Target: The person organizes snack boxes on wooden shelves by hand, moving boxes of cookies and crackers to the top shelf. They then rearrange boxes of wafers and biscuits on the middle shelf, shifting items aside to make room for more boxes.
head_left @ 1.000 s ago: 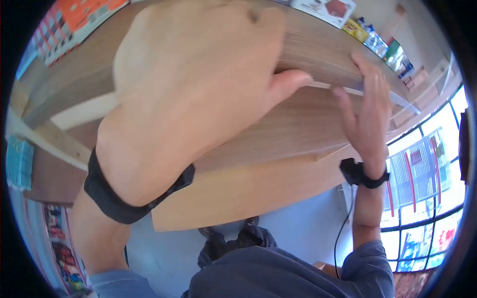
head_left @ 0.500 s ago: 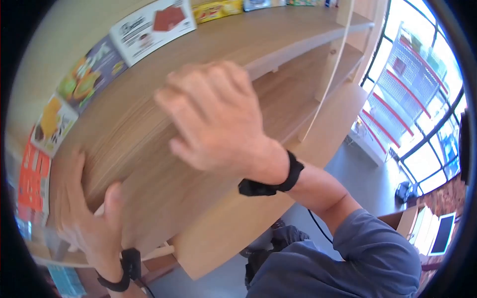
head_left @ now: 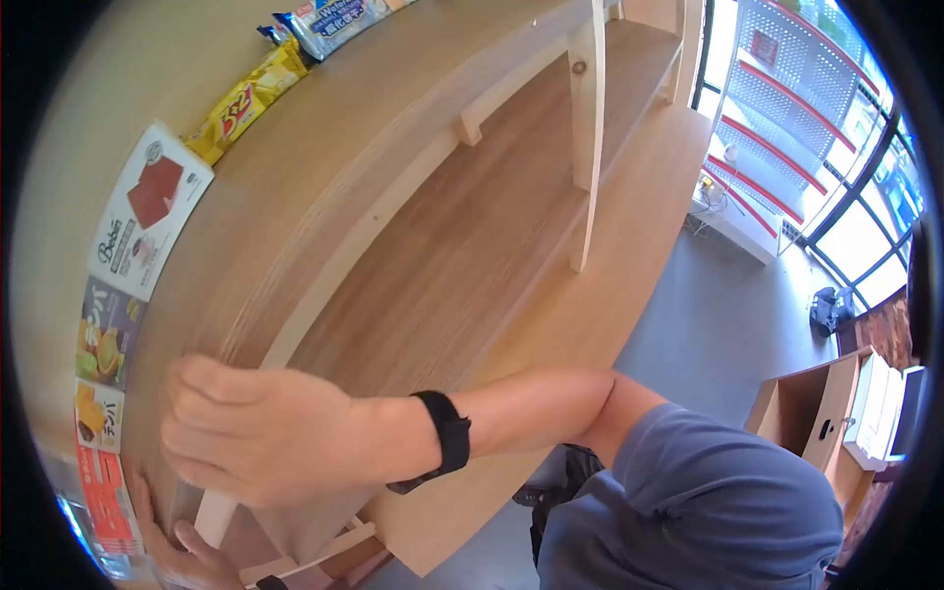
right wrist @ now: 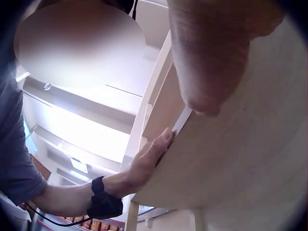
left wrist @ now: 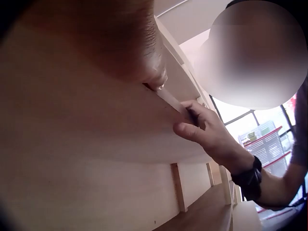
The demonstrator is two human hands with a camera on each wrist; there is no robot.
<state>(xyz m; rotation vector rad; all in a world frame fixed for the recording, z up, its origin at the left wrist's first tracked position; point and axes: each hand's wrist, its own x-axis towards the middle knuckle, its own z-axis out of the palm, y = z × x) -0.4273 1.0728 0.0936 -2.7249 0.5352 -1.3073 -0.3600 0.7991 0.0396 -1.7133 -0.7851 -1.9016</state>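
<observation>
The person's right hand (head_left: 261, 433) lies on the front edge of a wooden shelf board (head_left: 295, 197), its fingers (head_left: 211, 379) bent over the pale edge strip (head_left: 221, 511) and gripping the board there. In the left-wrist view the same hand (left wrist: 204, 130) shows with fingertips hooked round the thin edge and the thumb below it. A black wrist strap (head_left: 444, 438) circles the forearm behind it.

The left hand (head_left: 182, 551) sits lower on the same edge, at the bottom left of the head view, mostly hidden by the right hand. From the right-wrist view it (right wrist: 149, 161) is clearer — the fingers lie nearly straight, pressed flat against the edge of the board, and do not close round it. The two hands are near each other on the strip.

The board is the upper shelf of a light wooden shelving unit, with a lower shelf (head_left: 472, 226) under it and an upright divider (head_left: 587, 118) to the right. Along the back of the top board lie packets — a white box with a red square (head_left: 147, 211), a yellow snack packet (head_left: 246, 98) and a blue-and-white packet (head_left: 329, 22). The person wears a blue sleeve (head_left: 708, 492); grey floor (head_left: 718, 315) shows beyond.
</observation>
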